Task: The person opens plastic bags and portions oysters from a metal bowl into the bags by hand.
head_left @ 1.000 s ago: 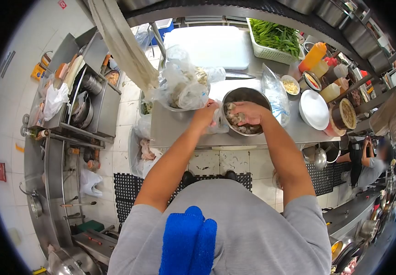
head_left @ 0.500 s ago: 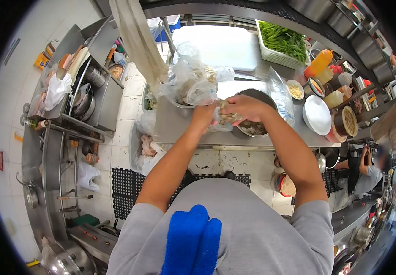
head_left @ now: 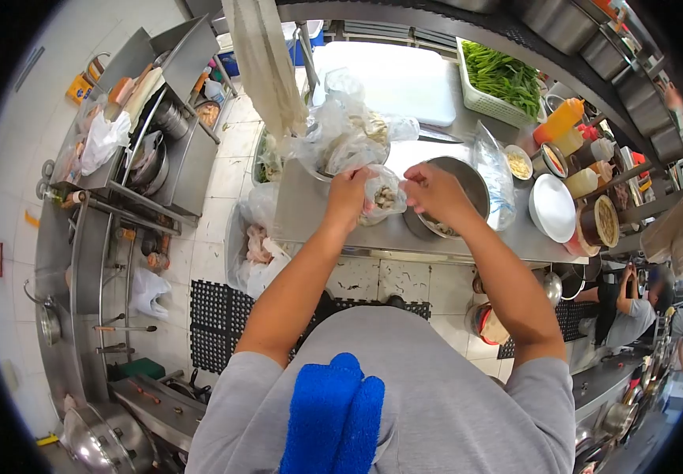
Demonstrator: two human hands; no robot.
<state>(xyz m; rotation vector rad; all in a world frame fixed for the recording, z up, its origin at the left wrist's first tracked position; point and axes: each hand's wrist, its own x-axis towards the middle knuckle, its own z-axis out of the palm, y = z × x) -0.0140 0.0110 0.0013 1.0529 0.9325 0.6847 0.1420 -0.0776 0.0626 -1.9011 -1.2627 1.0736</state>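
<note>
Between my hands, above the front of the steel counter, hangs a small clear plastic bag [head_left: 383,196] with greyish pieces inside that look like shrimp. My left hand [head_left: 347,199] is closed around its left side. My right hand [head_left: 438,193] has its fingertips pinched at the bag's right edge. Under my right hand stands a metal bowl [head_left: 479,189], partly hidden, with more greyish contents at the bottom. Just beyond my left hand, another bowl holds a heap of crumpled clear plastic bags [head_left: 349,142] with pale food in them.
A white cutting board [head_left: 385,75] lies at the back, with a knife [head_left: 440,136] near it. Right of it stands a basket of green vegetables [head_left: 503,79]. Squeeze bottles and a white bowl [head_left: 551,207] line the right. A cloth [head_left: 262,71] hangs at left; a co-worker [head_left: 634,316] is far right.
My right hand has drawn back to the right from over the bag, so the pieces inside show. My left hand keeps its hold. The view has shifted slightly.
</note>
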